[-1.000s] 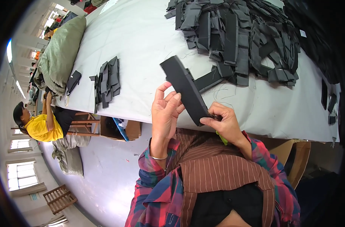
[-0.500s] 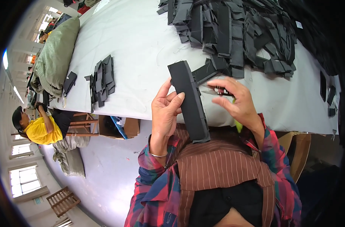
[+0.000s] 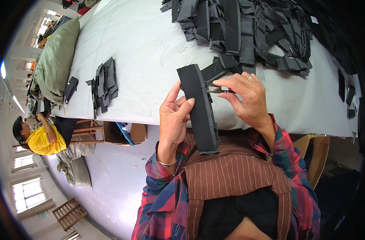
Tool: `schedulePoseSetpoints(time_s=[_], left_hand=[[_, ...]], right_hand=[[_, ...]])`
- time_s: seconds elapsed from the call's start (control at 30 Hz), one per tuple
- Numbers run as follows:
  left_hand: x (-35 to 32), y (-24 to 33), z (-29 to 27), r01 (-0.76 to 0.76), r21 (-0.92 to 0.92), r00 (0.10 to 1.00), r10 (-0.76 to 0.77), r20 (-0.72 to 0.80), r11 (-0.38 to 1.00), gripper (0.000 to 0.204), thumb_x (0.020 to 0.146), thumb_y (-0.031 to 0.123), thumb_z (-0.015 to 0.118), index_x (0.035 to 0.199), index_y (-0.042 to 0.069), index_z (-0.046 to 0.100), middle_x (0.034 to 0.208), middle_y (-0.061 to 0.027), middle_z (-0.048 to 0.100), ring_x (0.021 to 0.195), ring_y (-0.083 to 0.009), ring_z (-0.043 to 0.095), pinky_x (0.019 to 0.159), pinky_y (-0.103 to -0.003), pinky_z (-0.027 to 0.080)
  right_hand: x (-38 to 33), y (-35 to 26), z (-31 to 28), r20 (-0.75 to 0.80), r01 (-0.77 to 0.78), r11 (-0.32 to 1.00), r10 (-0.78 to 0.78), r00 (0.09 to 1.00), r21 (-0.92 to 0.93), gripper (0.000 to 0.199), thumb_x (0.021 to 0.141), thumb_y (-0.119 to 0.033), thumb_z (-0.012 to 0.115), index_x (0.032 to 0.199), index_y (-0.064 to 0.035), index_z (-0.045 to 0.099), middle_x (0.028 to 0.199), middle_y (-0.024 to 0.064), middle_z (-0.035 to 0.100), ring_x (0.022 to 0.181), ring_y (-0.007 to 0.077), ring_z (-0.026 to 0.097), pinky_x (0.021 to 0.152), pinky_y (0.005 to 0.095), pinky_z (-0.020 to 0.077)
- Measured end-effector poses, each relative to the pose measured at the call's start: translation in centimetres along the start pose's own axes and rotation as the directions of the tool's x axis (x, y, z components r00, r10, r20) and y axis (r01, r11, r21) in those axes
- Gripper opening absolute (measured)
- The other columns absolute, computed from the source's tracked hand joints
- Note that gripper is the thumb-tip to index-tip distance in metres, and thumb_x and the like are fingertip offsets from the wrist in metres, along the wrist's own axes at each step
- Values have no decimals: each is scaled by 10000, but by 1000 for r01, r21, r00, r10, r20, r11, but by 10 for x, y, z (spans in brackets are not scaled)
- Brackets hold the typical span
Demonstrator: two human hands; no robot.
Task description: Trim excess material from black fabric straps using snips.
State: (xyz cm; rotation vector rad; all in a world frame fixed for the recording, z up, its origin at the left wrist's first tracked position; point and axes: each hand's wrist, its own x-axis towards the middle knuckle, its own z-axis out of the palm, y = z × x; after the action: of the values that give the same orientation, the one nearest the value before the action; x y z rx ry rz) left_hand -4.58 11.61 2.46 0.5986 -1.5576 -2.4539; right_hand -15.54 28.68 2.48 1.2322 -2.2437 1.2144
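Observation:
My left hand (image 3: pixel 173 118) is closed on a long dark grey fabric piece (image 3: pixel 198 112), thumb on its face and fingers behind. The piece stands upright and tilts slightly, its lower end over the brown striped apron (image 3: pixel 234 176). In my right hand (image 3: pixel 248 98) is a pair of thread snips (image 3: pixel 217 90), pinched between thumb and fingers. The snips' tips reach the piece's right edge near its upper part; whether they touch a thread I cannot tell. Just behind, a large heap of similar dark pieces (image 3: pixel 232 28) spreads over the table.
A small stack of dark pieces (image 3: pixel 105 83) lies left on the pale tabletop (image 3: pixel 138 60), near a black pouch (image 3: pixel 71 89) and a big green sack (image 3: pixel 56 60). Cardboard boxes (image 3: pixel 139 134) stand below the table edge. A person in yellow (image 3: pixel 44 138) sits at far left.
My right hand has turned and brought the snips left to the fabric piece's edge. A yellow-green part seen below that hand is now out of sight. My left hand stays nearly still.

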Motion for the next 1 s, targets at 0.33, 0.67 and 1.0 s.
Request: schedulePoseSetpoints(time_s=[0.33,0.67,1.0], left_hand=[[1,-5,-8,5,4,997,-5,72,1000,568,885,-35,504,1410,-6,289,996,-198,653,767,-248,687,648,-347,606],[-8,1,-2,57,-70,991,-48,128,996,643,885,-51,478,1459,51,206,1032,-236,634,723,-290,683,623,-368,602],[-14,0,3,103,-99,981,-85,174,990,655,882,-73,465,1463,60,193,1056,-245,620,797,-293,683,660,-405,612]], right_hand=[[0,-4,5,-20,3,1000,-3,1000,-7,242,715,-158,725,952,-171,680,707,-37,568,624,168,471,597,304,323],[2,-6,7,-26,-167,969,174,984,185,186,761,-161,711,938,-132,663,789,-9,640,662,172,550,616,302,370],[15,-8,12,-3,-137,984,139,990,117,186,764,-161,699,940,-120,655,769,0,626,672,194,550,626,316,391]])
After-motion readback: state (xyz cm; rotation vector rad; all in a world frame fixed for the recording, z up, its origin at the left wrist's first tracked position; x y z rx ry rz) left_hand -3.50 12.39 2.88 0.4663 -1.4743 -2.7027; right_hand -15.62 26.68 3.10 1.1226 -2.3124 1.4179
